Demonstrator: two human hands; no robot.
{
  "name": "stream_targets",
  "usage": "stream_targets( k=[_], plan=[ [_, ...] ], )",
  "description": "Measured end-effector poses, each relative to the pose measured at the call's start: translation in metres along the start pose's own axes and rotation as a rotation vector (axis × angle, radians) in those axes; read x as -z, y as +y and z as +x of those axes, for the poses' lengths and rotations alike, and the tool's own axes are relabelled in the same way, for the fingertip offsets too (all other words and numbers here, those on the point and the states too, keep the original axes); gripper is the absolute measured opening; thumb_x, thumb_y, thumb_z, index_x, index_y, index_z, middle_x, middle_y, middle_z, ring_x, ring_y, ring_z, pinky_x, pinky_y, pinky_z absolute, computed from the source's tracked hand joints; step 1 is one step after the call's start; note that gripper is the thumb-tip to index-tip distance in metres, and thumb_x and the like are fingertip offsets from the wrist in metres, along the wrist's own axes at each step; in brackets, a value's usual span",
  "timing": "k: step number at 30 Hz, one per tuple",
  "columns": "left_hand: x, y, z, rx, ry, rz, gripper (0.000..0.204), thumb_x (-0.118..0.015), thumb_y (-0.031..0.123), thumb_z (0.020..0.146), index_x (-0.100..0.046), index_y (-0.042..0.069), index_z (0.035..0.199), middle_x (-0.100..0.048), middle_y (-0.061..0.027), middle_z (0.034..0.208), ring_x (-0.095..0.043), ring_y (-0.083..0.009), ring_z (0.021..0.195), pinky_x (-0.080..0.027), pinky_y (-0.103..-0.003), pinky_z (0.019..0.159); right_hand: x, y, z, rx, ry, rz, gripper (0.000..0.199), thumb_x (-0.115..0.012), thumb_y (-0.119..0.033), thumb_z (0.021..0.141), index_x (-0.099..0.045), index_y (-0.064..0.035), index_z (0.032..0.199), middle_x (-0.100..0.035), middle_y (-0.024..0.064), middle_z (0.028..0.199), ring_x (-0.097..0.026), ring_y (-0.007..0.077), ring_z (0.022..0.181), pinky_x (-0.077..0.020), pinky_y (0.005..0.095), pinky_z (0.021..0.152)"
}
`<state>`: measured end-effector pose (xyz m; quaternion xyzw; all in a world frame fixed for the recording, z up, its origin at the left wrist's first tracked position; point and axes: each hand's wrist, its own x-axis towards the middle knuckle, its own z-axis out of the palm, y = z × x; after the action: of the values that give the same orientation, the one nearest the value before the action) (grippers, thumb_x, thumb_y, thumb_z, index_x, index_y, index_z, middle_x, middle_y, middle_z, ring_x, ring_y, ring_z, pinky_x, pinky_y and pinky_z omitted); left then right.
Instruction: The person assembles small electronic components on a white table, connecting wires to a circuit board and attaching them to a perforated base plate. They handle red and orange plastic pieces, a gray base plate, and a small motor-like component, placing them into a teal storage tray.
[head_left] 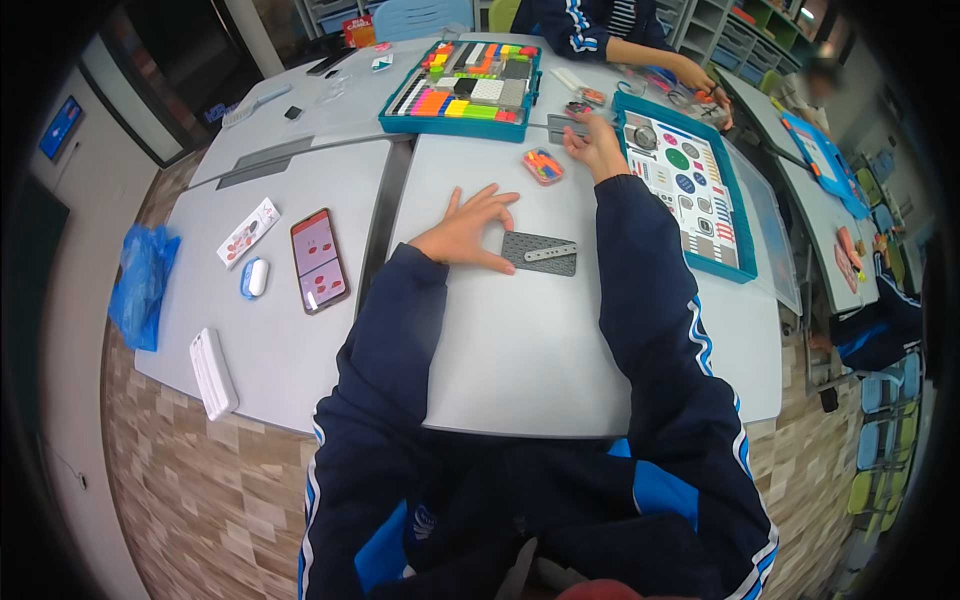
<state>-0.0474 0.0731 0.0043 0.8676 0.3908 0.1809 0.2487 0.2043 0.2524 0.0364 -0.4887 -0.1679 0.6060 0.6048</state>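
1. Two hands out over the grey desk [520, 350]. Left hand [465, 232] open, fingers spread, fingertips resting on the left end of a dark grey studded plate [540, 253] that lies flat near the desk's middle; a pale strip sits on top of the plate.
2. Right hand [595, 143] reaches to the far edge of the desk, fingers pinched on a small dark grey piece [563, 125], just beside the teal-rimmed parts tray [738, 225] on the right side.
3. Small clear box of coloured bits [543, 166] sits between the two hands.
4. Teal case of sorted coloured bricks [465, 85] at the far edge.
5. Phone [319, 260] and white case [254, 277] on the adjoining desk to the left.
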Motion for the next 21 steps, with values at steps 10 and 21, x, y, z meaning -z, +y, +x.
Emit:
stream_targets(
  k=[10, 21],
  plan=[
    [0.002, 0.006, 0.0, 0.011, -0.013, 0.02, 0.058, -0.09, 0.048, 0.068, -0.053, 0.018, 0.101, -0.036, -0.0069, 0.162, -0.009, -0.0343, 0.157, 0.007, -0.066, 0.119, -0.014, 0.02, 0.087, 0.326, 0.296, -0.214, 0.052, -0.06, -0.007, 0.091, -0.055, -0.009, 0.142, -0.07, 0.0089, 0.107, -0.068, 0.0186, 0.085, -0.0516, 0.0339, 0.061],
    [0.0, 0.001, 0.0, -0.015, 0.011, -0.035, 0.058, -0.089, 0.05, 0.067, -0.055, 0.019, 0.102, -0.038, -0.0089, 0.161, -0.007, -0.0324, 0.158, 0.007, -0.069, 0.118, -0.03, 0.054, 0.06, 0.38, 0.107, -0.107, 0.046, -0.06, -0.002, 0.086, -0.058, 0.0038, 0.131, -0.067, 0.0179, 0.107, -0.072, 0.0213, 0.079, -0.0608, 0.0331, 0.056]
  ],
)
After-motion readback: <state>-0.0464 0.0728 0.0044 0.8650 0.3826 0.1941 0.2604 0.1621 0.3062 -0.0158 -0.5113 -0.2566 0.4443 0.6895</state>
